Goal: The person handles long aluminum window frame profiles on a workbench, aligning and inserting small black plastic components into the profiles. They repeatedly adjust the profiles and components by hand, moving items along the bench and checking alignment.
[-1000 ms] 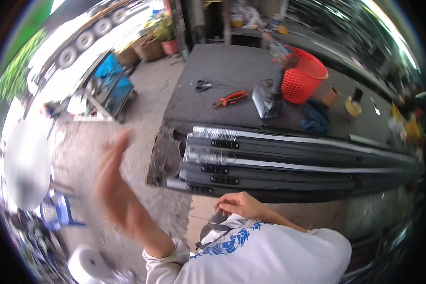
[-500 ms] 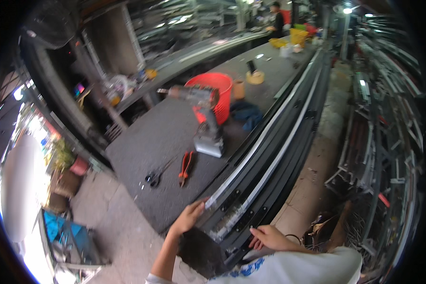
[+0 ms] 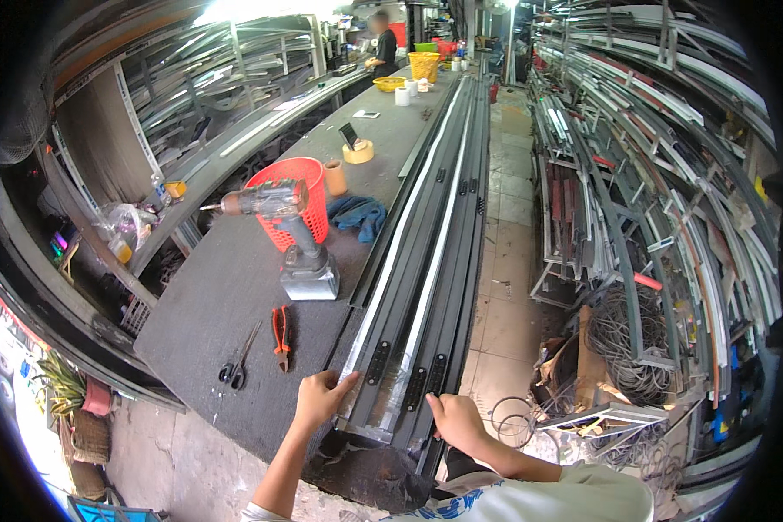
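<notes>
Long dark metal profiles lie side by side along the right edge of the bench, two carrying pale strips. Clear film covers part of their near end, where small black slotted fittings sit. At the left edge of this end, my left hand is closed on the outer profile, thumb on top. Across from it my right hand grips the right-hand profile's edge, its curled fingers partly hidden. Left of the profiles are red-handled pliers, black scissors and a cordless drill standing upright.
Behind the drill stand a red basket, a blue cloth and a tape roll on the dark bench. Racks of metal bars and coiled wire line the right side. A person is at the far end.
My view has turned to the right, so the bench and tools appear farther left. Both hands stay at the near end of the profiles.
</notes>
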Demonstrator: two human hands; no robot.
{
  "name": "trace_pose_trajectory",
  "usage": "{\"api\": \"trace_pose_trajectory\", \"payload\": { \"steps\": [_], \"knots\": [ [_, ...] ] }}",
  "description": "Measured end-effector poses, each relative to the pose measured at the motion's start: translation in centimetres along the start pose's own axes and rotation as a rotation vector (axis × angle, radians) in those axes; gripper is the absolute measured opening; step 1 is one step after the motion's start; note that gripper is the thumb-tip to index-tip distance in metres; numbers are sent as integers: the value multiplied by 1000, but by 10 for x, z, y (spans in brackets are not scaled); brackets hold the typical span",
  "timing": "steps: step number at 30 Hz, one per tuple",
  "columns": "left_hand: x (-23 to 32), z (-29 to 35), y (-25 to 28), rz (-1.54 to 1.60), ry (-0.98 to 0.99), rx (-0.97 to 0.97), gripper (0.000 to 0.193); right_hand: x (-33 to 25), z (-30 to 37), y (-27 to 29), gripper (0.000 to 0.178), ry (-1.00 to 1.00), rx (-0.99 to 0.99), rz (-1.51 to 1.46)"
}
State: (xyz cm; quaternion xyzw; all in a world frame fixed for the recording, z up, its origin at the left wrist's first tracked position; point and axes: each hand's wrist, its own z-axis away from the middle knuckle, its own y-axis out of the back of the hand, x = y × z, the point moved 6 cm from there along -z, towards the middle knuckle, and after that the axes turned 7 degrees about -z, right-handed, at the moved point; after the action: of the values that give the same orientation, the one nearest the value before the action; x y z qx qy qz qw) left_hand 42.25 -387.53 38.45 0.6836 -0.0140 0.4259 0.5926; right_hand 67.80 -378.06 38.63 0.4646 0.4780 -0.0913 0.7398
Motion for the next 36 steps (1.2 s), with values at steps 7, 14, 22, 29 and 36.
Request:
{"api": "trace_pose_trajectory", "payload": {
  "steps": [7,14,22,29,36],
  "knots": [
    [1,-3,0,0,-32,-169,63,11,2,-8,49,-157,-33,-259],
    [-13,-15,-8,80,-121,-271,57,13,5,-6,50,-256,-104,-409],
    [-24,-23,-19,147,-205,-318,48,-2,-7,-16,58,-176,-125,-336],
    [-19,-15,-19,160,-140,-346,46,13,-5,-19,60,-366,-268,-712],
    [-3,-7,-11,49,79,-308,67,13,-12,-17,54,-306,-269,-542]
  ]
}}
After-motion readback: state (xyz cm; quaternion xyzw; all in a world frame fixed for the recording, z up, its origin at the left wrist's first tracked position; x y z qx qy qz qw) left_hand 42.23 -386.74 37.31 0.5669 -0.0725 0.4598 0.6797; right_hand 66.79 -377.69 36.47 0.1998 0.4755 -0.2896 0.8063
